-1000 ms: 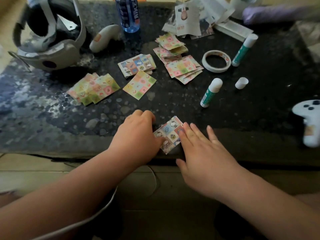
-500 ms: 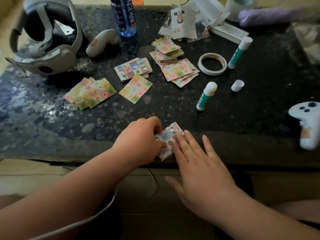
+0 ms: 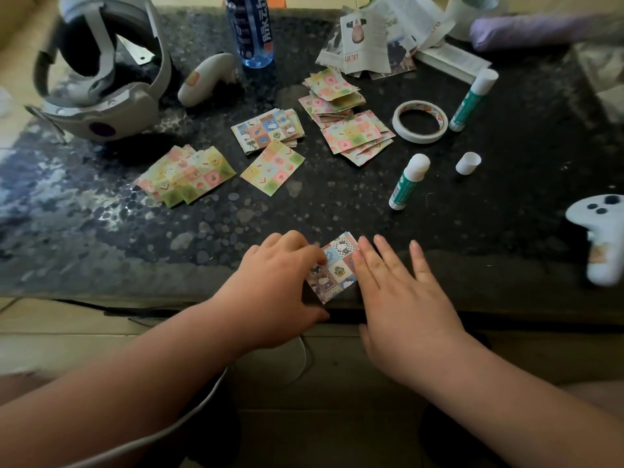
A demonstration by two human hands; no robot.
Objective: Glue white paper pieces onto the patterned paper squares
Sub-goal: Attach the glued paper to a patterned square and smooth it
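A patterned paper square (image 3: pixel 334 268) with cartoon faces lies at the table's front edge. My left hand (image 3: pixel 280 285) has curled fingers on the square's left edge, with the thumb below the table edge. My right hand (image 3: pixel 398 298) lies flat, straight fingers pressing on the square's right side. Further back lie stacks of pastel patterned squares (image 3: pixel 184 175), a single square (image 3: pixel 273 167) and more piles (image 3: pixel 356 136). A capped glue stick (image 3: pixel 408 182) lies right of centre, with a loose white cap (image 3: pixel 467 163) beside it. Printed white paper pieces (image 3: pixel 368 42) sit at the back.
A second glue stick (image 3: pixel 472 99) and a tape roll (image 3: pixel 419 121) lie at the right back. A headset (image 3: pixel 101 79), a white controller (image 3: pixel 206 79) and a blue bottle (image 3: pixel 251 28) stand at the back left. Another controller (image 3: pixel 597 231) sits at the right edge.
Both hands stay on the square at the front edge. My right hand's fingers have shifted slightly on its right side. The view has moved a little.
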